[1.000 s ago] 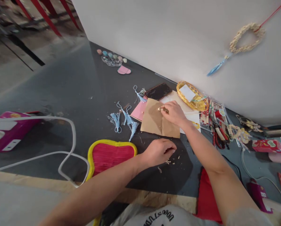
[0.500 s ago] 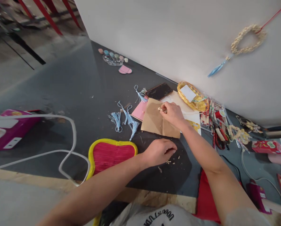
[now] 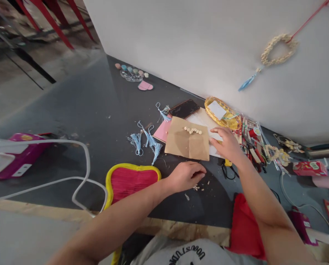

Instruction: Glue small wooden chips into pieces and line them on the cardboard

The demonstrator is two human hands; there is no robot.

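Note:
My right hand (image 3: 227, 144) is at the right edge of a creased brown paper (image 3: 178, 141), thumb and fingers apart, with nothing between them. On that paper lies a short wavy strip of small cream-coloured pieces (image 3: 193, 130). Lower down, my left hand (image 3: 185, 176) rests on the dark tabletop with its fingers curled together. Whatever it may hold is hidden from view. Several small pale bits (image 3: 197, 187) lie scattered beside its fingertips. Blue tassels (image 3: 152, 144) are left of the paper.
A phone (image 3: 184, 109) and a yellow woven basket (image 3: 222, 113) stand behind the paper. Pens and tools (image 3: 254, 149) crowd the right side. A red cushion with yellow edging (image 3: 134, 182) and a white cable (image 3: 85, 158) lie left. A beaded loop (image 3: 279, 49) hangs on the white panel.
My right hand has let go of the cream-coloured strip, which now lies on the brown paper. That hand has moved right and opened. My left hand has hardly moved.

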